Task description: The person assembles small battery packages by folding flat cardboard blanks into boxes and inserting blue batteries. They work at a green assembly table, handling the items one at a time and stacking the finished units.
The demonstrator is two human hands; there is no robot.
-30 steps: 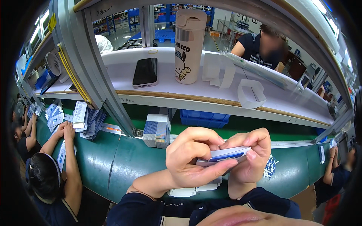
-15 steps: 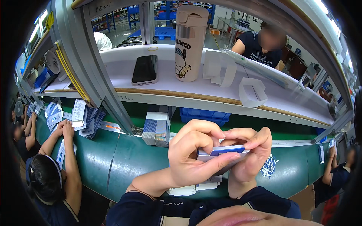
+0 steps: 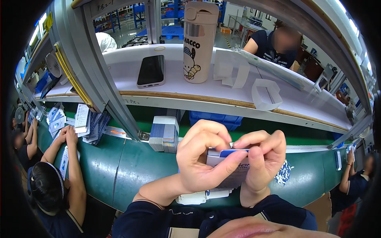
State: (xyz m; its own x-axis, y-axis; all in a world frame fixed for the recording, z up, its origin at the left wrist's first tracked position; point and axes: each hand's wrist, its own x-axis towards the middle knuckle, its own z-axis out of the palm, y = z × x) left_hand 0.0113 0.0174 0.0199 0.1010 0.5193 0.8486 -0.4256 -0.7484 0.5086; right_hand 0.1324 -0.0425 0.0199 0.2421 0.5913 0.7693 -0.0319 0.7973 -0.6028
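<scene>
A small flat white-and-blue carton (image 3: 232, 174) is held up in front of me, its blue edge strip uppermost. My left hand (image 3: 202, 162) grips its left side, with the thumb laid along the front of the blue strip. At the right side is my right hand (image 3: 264, 158), its thumb upright against the carton's front and its fingers bent over the top edge. The index fingertips of both hands come close together above the strip. Between them shows a tiny pale piece (image 3: 231, 145), too small to name. Pale flat pieces (image 3: 192, 198) lie on the bench below my hands.
Behind my left hand stands a stack of cartons (image 3: 164, 134), beside a blue bin (image 3: 214, 119). Small white-and-blue pieces (image 3: 282, 174) lie to the right. A shelf (image 3: 178, 92) carries a phone (image 3: 151, 71), a tumbler (image 3: 199, 43) and paper strips (image 3: 266, 95). A co-worker (image 3: 49, 186) works at left.
My right thumb has lifted off the blue strip and now stands upright. The carton has tilted, so more of its printed front shows. The fingertips have shifted along its top edge.
</scene>
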